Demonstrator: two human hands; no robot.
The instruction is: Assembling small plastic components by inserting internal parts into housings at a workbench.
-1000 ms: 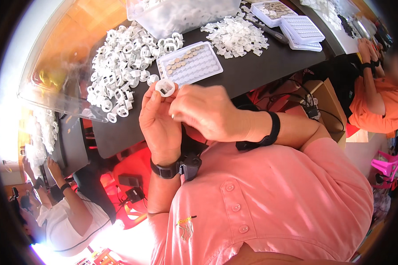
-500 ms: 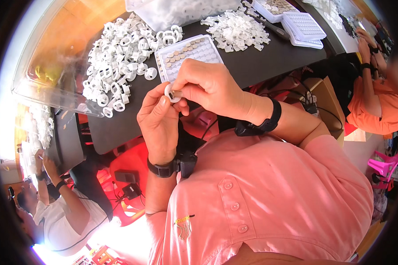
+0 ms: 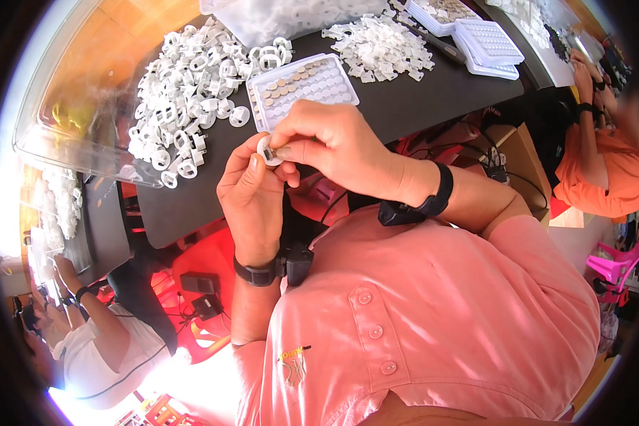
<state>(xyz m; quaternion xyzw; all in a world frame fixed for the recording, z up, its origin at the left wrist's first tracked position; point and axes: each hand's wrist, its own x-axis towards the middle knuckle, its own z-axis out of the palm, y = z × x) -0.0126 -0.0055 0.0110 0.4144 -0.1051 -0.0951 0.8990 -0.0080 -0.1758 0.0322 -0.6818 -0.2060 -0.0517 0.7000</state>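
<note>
Between the thumb and fingers of my left hand (image 3: 252, 195) is a small white round plastic part (image 3: 264, 150) with a dark slot in it. My right hand (image 3: 344, 145) comes in from the right, thumb and forefinger pinched right at the slot. Whatever those fingertips grip is too small and covered to make out. Just beyond my hands lies a white tray (image 3: 344, 85) with rows of pockets, some holding tan round discs (image 3: 280, 89). Left of the tray is a big heap of similar white round parts (image 3: 192, 92).
Small flat white pieces (image 3: 380, 48) are piled behind the tray. White pocketed trays (image 3: 486, 42) are stacked at far right beside a dark long tool (image 3: 444, 48). A clear bin (image 3: 284, 21) stands at the back. Co-workers sit at left (image 3: 110, 348) and right (image 3: 596, 163).
Both hands have shifted very slightly left, and the white round part has turned a little in my fingers. The person at left has moved their arms.
</note>
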